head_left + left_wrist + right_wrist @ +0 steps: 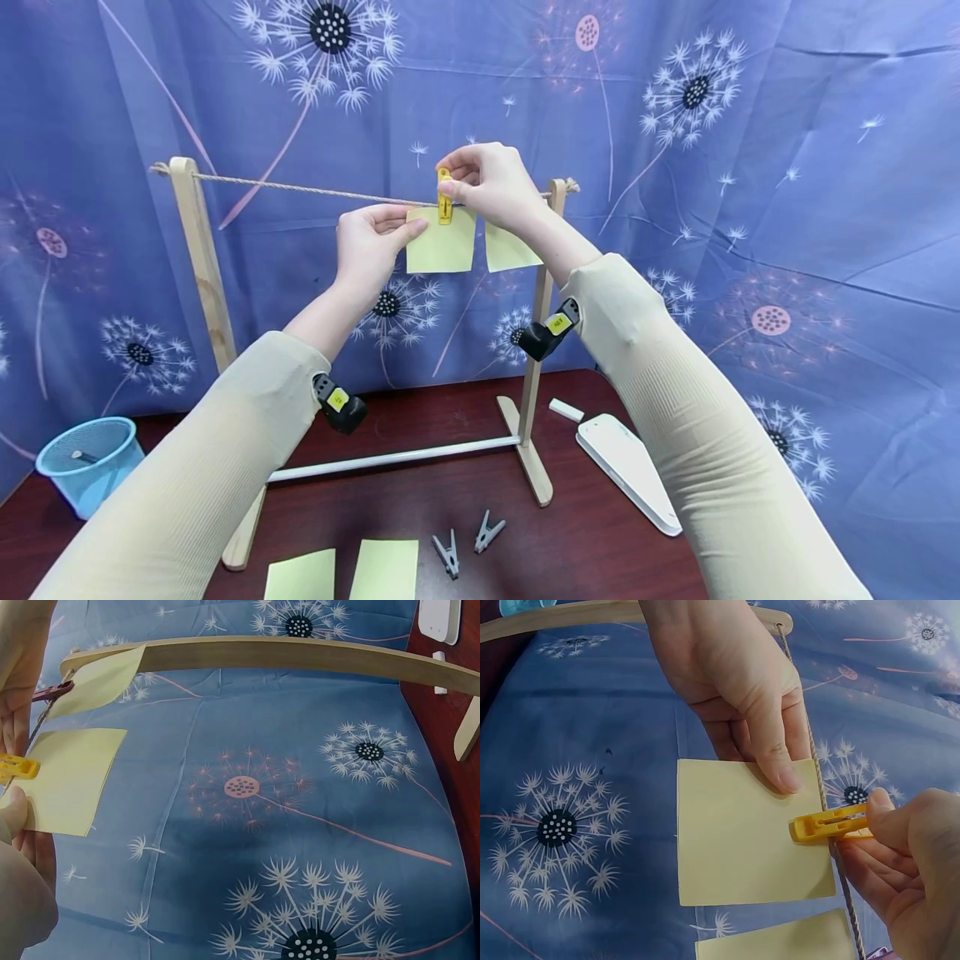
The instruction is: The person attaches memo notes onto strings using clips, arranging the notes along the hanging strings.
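Observation:
A square yellow sticky note [441, 250] hangs at a rope [300, 188] strung between two wooden posts. My left hand [369, 242] pinches the note near its upper left corner, thumb in front. With thumb and fingers my right hand [495, 183] grips the upper end of a yellow clothespin [817, 826], whose lower end overlaps the note's top edge at the rope. To the right, a second yellow note [97, 681] hangs on the same rope, held by a dark red clothespin [54, 691]. The right forearm partly covers that note in the head view.
Two more yellow notes [385, 571] and two grey clothespins [447, 553] lie at the table's front. A blue mesh basket [90, 467] stands at left. At right are a white tapered object [628, 468] and a small white block [566, 409]. A white bar [397, 457] joins the posts low down.

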The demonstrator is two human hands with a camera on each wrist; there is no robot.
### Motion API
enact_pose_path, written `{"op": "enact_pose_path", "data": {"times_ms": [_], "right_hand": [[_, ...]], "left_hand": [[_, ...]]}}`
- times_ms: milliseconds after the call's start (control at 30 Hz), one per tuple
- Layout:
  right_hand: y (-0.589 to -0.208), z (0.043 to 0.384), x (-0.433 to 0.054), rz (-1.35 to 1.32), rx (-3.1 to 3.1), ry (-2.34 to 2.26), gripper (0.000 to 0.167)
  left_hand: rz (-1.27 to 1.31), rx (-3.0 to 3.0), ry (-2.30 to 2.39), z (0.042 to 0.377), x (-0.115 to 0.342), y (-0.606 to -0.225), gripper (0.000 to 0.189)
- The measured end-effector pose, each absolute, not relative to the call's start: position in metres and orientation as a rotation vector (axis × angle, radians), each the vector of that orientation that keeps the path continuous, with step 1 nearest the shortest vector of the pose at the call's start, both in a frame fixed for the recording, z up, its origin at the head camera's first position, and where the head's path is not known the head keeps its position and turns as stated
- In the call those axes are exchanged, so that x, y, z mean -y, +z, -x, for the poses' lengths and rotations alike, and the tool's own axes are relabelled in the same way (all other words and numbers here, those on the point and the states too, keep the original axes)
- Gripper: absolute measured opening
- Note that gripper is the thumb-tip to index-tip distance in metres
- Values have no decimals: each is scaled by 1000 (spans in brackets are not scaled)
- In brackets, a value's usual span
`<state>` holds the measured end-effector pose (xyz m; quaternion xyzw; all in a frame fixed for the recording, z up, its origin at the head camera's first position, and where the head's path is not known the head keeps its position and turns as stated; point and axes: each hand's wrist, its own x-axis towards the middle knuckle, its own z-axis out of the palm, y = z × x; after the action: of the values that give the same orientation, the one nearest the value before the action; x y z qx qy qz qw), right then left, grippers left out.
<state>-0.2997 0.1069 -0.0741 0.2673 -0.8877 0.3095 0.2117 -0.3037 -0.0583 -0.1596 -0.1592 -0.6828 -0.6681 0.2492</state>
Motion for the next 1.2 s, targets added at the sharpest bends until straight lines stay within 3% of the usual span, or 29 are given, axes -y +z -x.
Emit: {"op": "enact_pose_path", "data": {"times_ms": [567, 1200], "right_hand": [[-78, 296, -108, -710, 2481, 894, 39], [-85, 302, -109, -683, 2279, 987, 37]], "left_hand": [[398, 1905, -1806, 296, 59, -162, 35], [401, 1995, -1754, 293, 69, -180, 35]]}}
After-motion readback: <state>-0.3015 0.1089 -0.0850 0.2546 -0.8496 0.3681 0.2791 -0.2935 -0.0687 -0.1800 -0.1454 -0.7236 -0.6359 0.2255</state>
